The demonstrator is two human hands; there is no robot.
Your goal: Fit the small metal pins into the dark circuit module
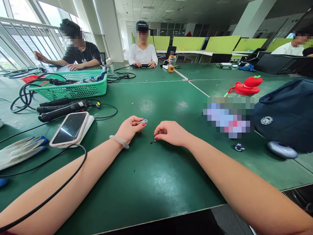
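My left hand [130, 128] is closed in a pinch, with a small shiny silvery piece [143, 121] sticking out from between thumb and fingers. A pale bangle [119, 141] circles that wrist. To its right, my right hand [171, 133] reaches down to the green table [156, 182], thumb and fingertips together at the surface. Something tiny, dark and whitish shows at those fingertips, too small to name. A little dark bit [151, 142] lies on the table just left of them.
On the left are a phone [70, 128], work gloves [22, 150], black cabled devices [64, 109] and a green basket [70, 85]. A black cable crosses above my left forearm. A red-lidded bottle [244, 87], navy bag [286, 114] and rounded case [282, 149] stand right. Several people sit beyond.
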